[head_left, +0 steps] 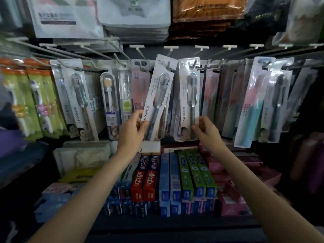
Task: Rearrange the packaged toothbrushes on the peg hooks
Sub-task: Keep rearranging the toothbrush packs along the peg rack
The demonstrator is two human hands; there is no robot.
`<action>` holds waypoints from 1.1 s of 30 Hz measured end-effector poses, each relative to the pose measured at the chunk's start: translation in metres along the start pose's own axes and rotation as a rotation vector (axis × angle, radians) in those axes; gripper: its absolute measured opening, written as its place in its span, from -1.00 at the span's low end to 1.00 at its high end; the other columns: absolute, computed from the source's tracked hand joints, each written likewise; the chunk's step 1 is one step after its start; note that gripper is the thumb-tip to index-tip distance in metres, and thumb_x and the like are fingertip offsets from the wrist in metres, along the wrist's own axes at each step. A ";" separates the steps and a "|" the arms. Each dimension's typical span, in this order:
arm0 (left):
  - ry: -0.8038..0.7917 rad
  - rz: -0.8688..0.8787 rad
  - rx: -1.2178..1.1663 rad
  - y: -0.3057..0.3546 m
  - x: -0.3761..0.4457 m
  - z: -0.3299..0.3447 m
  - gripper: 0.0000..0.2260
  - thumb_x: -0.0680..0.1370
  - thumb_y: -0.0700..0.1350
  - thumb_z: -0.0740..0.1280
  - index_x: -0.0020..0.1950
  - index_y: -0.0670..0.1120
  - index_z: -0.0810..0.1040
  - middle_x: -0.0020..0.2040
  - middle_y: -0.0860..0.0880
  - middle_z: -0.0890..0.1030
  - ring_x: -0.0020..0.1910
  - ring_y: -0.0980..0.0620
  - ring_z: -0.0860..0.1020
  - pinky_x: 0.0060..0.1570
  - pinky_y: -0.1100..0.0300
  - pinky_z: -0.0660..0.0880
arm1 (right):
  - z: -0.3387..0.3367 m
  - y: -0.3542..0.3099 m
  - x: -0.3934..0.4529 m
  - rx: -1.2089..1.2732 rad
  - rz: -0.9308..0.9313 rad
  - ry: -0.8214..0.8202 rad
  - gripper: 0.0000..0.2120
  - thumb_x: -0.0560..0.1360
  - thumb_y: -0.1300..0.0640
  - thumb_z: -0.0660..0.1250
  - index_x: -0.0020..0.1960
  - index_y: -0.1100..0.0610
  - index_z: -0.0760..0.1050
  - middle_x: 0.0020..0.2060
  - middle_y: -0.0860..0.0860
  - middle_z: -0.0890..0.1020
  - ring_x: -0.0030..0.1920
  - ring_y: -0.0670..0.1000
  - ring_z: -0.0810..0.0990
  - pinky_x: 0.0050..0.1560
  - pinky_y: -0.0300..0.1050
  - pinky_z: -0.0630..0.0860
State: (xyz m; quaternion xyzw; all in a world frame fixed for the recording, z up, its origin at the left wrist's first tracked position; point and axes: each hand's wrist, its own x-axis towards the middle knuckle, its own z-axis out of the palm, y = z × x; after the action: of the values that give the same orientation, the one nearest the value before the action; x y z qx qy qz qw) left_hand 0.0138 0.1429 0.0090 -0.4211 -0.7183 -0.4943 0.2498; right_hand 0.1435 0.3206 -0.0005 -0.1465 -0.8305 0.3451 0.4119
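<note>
Two white LMK toothbrush packs hang side by side in the middle of the peg rack. My left hand (133,128) grips the lower end of the left pack (158,95), which tilts with its top to the right near a peg hook (169,66). My right hand (206,129) pinches the bottom right corner of the right pack (189,100), whose top hole sits on a hook (192,63). More packaged toothbrushes hang on hooks to both sides, some behind these two.
Green children's toothbrush packs (33,102) hang at far left, a pink and teal pack (252,106) at right. Toothpaste boxes (175,181) fill the shelf below my arms. Bagged towels (135,16) hang above. Bare peg hooks (138,50) jut out along the upper rail.
</note>
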 end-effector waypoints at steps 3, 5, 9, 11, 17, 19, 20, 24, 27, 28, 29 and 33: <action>-0.011 -0.006 0.023 0.001 0.002 -0.005 -0.75 0.53 -0.21 0.27 0.21 -0.16 0.44 -0.20 0.08 0.52 -0.28 0.14 0.52 -0.23 0.23 0.51 | 0.000 -0.001 -0.001 0.010 0.015 -0.001 -0.95 0.57 0.22 0.18 0.01 0.14 0.31 -0.27 -0.07 0.46 -0.26 -0.07 0.45 -0.29 -0.27 0.37; -0.018 0.008 0.003 0.002 0.001 -0.007 -0.75 0.53 -0.22 0.29 0.20 -0.17 0.46 -0.16 0.05 0.55 -0.26 0.15 0.53 -0.19 0.24 0.52 | -0.002 0.002 -0.001 0.028 0.045 0.032 -0.93 0.57 0.22 0.18 0.06 0.16 0.33 -0.20 -0.04 0.49 -0.17 -0.03 0.48 -0.22 -0.22 0.38; 0.079 0.020 -0.018 -0.002 -0.007 -0.010 -0.77 0.57 -0.15 0.23 0.22 -0.15 0.46 0.02 0.01 0.55 -0.04 0.16 0.50 -0.07 0.45 0.40 | -0.005 0.001 -0.008 0.039 0.056 0.232 -0.69 0.53 0.12 0.28 0.21 0.21 0.35 0.03 0.07 0.47 0.01 0.01 0.49 -0.03 -0.20 0.41; 0.174 -0.045 -0.079 -0.006 -0.007 -0.013 -0.75 0.59 -0.14 0.19 0.26 -0.14 0.42 0.07 0.03 0.51 0.04 0.15 0.46 0.00 0.45 0.35 | -0.006 -0.009 -0.013 0.007 -0.039 0.359 -0.64 0.51 0.08 0.31 0.21 0.22 0.35 0.04 0.04 0.41 0.02 -0.02 0.45 0.05 -0.20 0.42; 0.060 -0.168 -0.105 -0.005 0.007 -0.012 -0.69 0.56 -0.19 0.25 0.29 -0.17 0.40 0.05 0.04 0.50 0.05 0.14 0.46 0.08 0.31 0.34 | 0.007 -0.042 -0.015 -0.067 -0.296 0.344 -0.65 0.50 0.12 0.33 0.20 0.26 0.37 0.03 0.01 0.35 0.03 -0.07 0.40 0.05 -0.48 0.31; 0.017 -0.248 -0.214 0.001 0.014 -0.012 -0.69 0.55 -0.18 0.27 0.28 -0.16 0.41 0.04 0.04 0.51 0.02 0.14 0.46 0.05 0.30 0.35 | 0.010 -0.043 -0.014 -0.075 -0.315 0.334 -0.65 0.49 0.13 0.34 0.19 0.26 0.37 0.03 0.01 0.35 0.05 -0.03 0.41 0.07 -0.41 0.30; -0.011 -0.276 -0.255 0.003 0.017 -0.012 -0.70 0.55 -0.18 0.28 0.27 -0.17 0.43 0.05 0.02 0.52 0.01 0.13 0.46 0.04 0.29 0.36 | 0.011 -0.043 -0.014 -0.068 -0.310 0.326 -0.65 0.49 0.14 0.34 0.19 0.26 0.37 0.03 0.01 0.35 0.05 -0.02 0.42 0.08 -0.38 0.30; -0.040 -0.299 -0.320 0.008 0.025 -0.014 -0.77 0.54 -0.19 0.29 0.19 -0.13 0.52 0.06 0.02 0.54 0.07 0.10 0.48 0.11 0.26 0.39 | 0.010 -0.042 -0.014 -0.064 -0.285 0.303 -0.65 0.50 0.13 0.32 0.21 0.26 0.36 0.05 0.00 0.34 0.06 -0.07 0.39 0.09 -0.38 0.29; 0.036 -0.328 -0.369 0.008 0.029 -0.015 -0.80 0.53 -0.20 0.30 0.14 -0.14 0.49 0.02 0.03 0.52 0.06 0.08 0.48 0.10 0.24 0.43 | 0.008 -0.039 -0.016 -0.074 -0.255 0.294 -0.66 0.50 0.12 0.31 0.20 0.25 0.37 0.05 -0.01 0.33 0.07 -0.08 0.38 0.06 -0.37 0.29; 0.049 -0.328 -0.369 0.009 0.030 -0.016 -0.79 0.52 -0.20 0.31 0.16 -0.15 0.46 0.03 0.03 0.51 0.04 0.10 0.48 0.05 0.29 0.43 | 0.008 -0.036 -0.017 -0.091 -0.247 0.284 -0.66 0.50 0.11 0.31 0.20 0.25 0.37 0.05 -0.02 0.33 0.07 -0.08 0.38 0.06 -0.35 0.30; 0.048 -0.325 -0.360 0.011 0.031 -0.016 -0.76 0.52 -0.20 0.31 0.17 -0.15 0.43 0.04 0.03 0.51 0.01 0.12 0.49 -0.01 0.34 0.43 | 0.008 -0.032 -0.019 -0.105 -0.239 0.267 -0.65 0.50 0.10 0.31 0.20 0.24 0.37 0.05 -0.02 0.33 0.07 -0.07 0.38 0.07 -0.32 0.32; 0.017 -0.371 -0.373 0.013 0.034 -0.016 -0.72 0.51 -0.17 0.34 0.18 -0.13 0.38 0.03 0.00 0.54 -0.09 0.12 0.52 -0.14 0.35 0.44 | 0.007 -0.022 -0.024 -0.117 -0.191 0.222 -0.61 0.47 0.08 0.34 0.21 0.25 0.37 0.10 0.07 0.37 0.08 -0.04 0.38 0.08 -0.28 0.33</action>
State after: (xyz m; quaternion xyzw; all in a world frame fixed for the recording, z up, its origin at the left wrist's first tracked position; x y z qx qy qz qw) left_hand 0.0058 0.1429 0.0480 -0.3169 -0.6775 -0.6591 0.0789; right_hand 0.1541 0.2890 -0.0024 -0.1278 -0.8087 0.2371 0.5228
